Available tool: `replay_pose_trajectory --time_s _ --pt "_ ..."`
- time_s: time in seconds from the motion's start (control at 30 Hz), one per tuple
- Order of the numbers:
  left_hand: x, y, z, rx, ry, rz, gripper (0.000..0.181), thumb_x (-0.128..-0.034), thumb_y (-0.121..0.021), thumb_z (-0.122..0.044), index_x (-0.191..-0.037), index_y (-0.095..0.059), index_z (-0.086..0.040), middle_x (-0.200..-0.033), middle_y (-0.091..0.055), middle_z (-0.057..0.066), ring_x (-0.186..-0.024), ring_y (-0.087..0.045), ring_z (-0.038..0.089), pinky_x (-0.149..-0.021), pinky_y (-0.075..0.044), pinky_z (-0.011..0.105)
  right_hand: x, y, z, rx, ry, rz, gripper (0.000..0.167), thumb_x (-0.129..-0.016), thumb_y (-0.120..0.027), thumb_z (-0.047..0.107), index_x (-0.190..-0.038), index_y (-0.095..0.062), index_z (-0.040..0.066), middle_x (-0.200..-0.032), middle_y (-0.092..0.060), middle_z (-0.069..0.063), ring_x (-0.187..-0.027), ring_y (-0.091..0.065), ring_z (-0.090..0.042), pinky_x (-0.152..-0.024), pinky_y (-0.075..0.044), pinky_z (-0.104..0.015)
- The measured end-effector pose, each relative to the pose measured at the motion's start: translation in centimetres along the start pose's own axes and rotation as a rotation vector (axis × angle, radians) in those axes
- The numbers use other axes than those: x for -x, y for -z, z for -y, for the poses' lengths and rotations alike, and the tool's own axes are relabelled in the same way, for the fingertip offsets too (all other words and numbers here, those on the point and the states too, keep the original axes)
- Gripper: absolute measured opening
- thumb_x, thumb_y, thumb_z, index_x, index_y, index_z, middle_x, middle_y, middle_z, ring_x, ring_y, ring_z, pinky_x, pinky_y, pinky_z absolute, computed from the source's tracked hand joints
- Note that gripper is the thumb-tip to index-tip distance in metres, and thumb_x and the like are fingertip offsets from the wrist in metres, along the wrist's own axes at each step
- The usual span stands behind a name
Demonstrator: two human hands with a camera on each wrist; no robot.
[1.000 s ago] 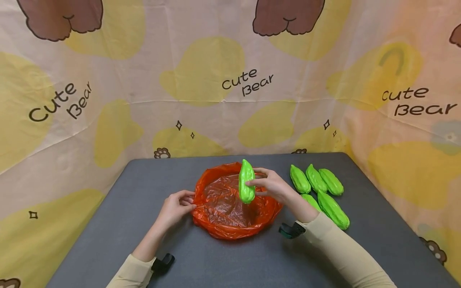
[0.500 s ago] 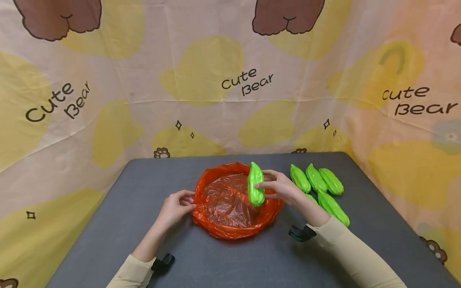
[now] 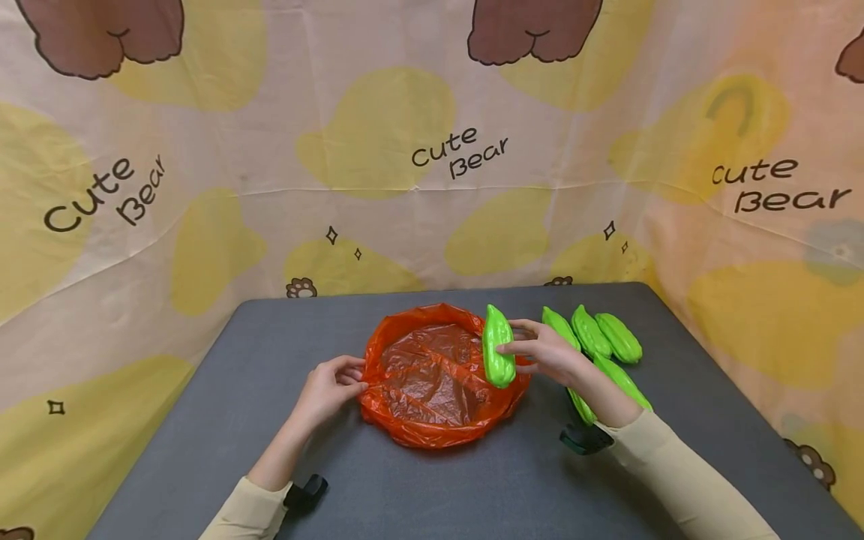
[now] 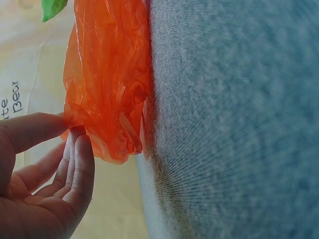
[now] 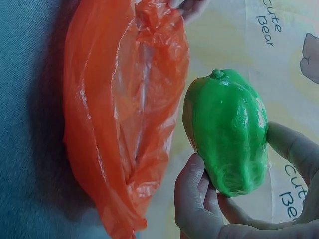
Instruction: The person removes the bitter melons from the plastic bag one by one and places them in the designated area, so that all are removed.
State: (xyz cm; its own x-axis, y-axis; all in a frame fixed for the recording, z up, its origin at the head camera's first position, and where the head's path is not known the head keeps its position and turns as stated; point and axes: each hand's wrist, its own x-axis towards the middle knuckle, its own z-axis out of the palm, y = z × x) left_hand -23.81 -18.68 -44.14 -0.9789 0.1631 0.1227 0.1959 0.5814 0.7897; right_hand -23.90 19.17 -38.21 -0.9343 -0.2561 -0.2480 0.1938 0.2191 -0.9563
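A glossy green, ribbed, papaya-like fruit (image 3: 499, 349) with a pointed end is held by my right hand (image 3: 550, 356). In the right wrist view, thumb and fingers grip this fruit (image 5: 229, 134) around its sides, its small stem nub facing away from the palm. The fruit is above the right part of an orange-red plastic bag (image 3: 432, 439), whose wide mouth faces up. At the bag's left rim, my left hand (image 3: 331, 390) pinches the plastic. The left wrist view shows thumb and fingertips of that hand (image 4: 55, 174) meeting on the bag's edge (image 4: 109, 84).
Several more green fruits (image 3: 619, 337) lie on the grey table (image 3: 405, 495) to the right, partly hidden behind the right forearm. A printed curtain (image 3: 378, 150) surrounds the table at the back and sides. Dark devices sit at both wrists.
My right hand has moved to the right with the green fruit, from over the middle of the bag towards its right rim. The left hand has stayed at the left rim.
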Motion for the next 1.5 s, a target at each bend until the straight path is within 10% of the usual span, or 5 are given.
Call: replay_pose_trajectory --time_s 1.5 --pt "0.0 0.2 0.1 0.004 0.012 0.016 0.034 -0.0803 -0.072 -0.005 -0.114 -0.066 -0.004 -0.09 -0.067 0.007 -0.079 -0.066 0.015 -0.067 -0.052 0.023 4.5 7.3 -0.6 0.095 -0.047 0.047 0.087 -0.09 -0.064 0.023 -0.151 -0.007 0.001 -0.152 -0.006 -0.033 -0.14 -0.015 -0.045 -0.1 -0.04 -0.055"
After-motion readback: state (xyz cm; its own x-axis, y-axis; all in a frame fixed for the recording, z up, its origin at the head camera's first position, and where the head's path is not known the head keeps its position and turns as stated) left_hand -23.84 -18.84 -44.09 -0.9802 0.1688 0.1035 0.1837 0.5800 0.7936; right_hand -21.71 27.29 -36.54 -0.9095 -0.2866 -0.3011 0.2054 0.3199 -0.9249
